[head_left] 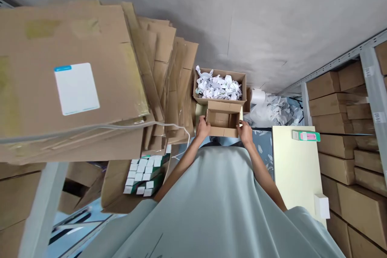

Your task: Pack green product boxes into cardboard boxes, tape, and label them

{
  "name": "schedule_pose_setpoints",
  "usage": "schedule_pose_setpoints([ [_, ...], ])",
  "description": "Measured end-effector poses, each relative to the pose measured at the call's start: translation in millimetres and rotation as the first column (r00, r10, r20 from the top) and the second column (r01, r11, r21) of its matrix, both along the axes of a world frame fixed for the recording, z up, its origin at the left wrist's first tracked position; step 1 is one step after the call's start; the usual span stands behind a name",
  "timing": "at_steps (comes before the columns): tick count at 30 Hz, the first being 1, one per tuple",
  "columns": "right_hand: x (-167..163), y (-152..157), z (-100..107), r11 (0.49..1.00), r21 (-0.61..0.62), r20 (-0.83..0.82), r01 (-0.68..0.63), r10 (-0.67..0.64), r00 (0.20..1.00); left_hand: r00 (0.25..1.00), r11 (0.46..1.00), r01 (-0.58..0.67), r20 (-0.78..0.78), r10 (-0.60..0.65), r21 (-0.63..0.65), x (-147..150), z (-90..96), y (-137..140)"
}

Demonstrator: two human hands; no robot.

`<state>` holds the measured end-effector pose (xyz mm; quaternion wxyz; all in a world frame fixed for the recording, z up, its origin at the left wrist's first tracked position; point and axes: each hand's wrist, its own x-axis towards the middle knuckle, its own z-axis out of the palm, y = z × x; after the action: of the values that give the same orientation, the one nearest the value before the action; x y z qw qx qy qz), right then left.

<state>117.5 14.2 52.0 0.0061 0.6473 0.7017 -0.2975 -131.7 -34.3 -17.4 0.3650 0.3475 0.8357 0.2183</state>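
Note:
Between my two hands is a small open cardboard box (224, 132), its flaps raised and its inside bare. My left hand (203, 127) grips the box's left side, fingers closed on the edge. On the opposite side my right hand (244, 132) pinches the right edge. Just beyond stands a larger cardboard carton (199, 100) filled with crumpled white paper (219, 86). The small box sits in front of that carton, close against it.
Flattened cardboard (121, 88) leans in a tall stack at left, with a cable (145, 123) across it. Below is a carton (116, 185) of white-ended packets. At right, a pale board (294, 169) bears a green-and-pink box (306, 136); shelves of brown boxes (332, 145) rise beyond.

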Motion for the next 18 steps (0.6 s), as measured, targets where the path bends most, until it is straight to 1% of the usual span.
schedule_pose_setpoints([
  [2, -1.1, 4.4, 3.6, 0.999, 0.015, 0.011, 0.04, -0.04, 0.999, 1.0, 1.0, -0.007, 0.019, 0.007, 0.001, -1.0, -2.8, 3.7],
  [3, -1.1, 9.3, 6.9, 0.998, 0.044, 0.012, 0.055, -0.055, 0.998, 0.999, 1.0, -0.012, 0.029, 0.012, 0.008, -0.5, -4.0, 5.4],
  [5, -3.2, 26.6, 16.8, 0.987, 0.148, -0.02, 0.056, -0.054, 0.998, 0.998, 0.999, -0.037, 0.057, 0.035, 0.038, 0.9, -6.6, 7.9],
  [6, -6.8, 39.4, 23.2, 0.977, 0.21, -0.052, 0.036, -0.026, 0.998, 0.996, 0.997, -0.055, 0.073, 0.051, 0.054, 1.4, -7.9, 8.8],
  [8, -22.0, 72.2, 38.0, 0.947, 0.321, -0.12, -0.036, 0.079, 0.99, 0.991, 0.992, -0.092, 0.104, 0.083, 0.082, 1.5, -10.1, 9.5],
  [10, -50.0, 110.9, 52.7, 0.911, 0.386, -0.155, -0.145, 0.219, 0.963, 0.989, 0.99, -0.107, 0.11, 0.096, 0.094, 0.8, -10.8, 9.1],
  [13, -111.2, 167.3, 68.8, 0.868, 0.398, -0.148, -0.295, 0.378, 0.914, 0.993, 0.989, -0.096, 0.08, 0.088, 0.115, 1.6, -8.0, 7.1],
  [16, -176.3, 209.4, 73.7, 0.834, 0.342, -0.083, -0.433, 0.486, 0.87, 0.996, 0.986, -0.086, 0.042, 0.081, 0.141, 8.1, -2.3, 4.6],
  [18, -211.1, 227.1, 71.4, 0.822, 0.273, -0.017, -0.5, 0.524, 0.852, 0.996, 0.985, -0.091, 0.031, 0.087, 0.147, 14.6, 1.4, 2.9],
])
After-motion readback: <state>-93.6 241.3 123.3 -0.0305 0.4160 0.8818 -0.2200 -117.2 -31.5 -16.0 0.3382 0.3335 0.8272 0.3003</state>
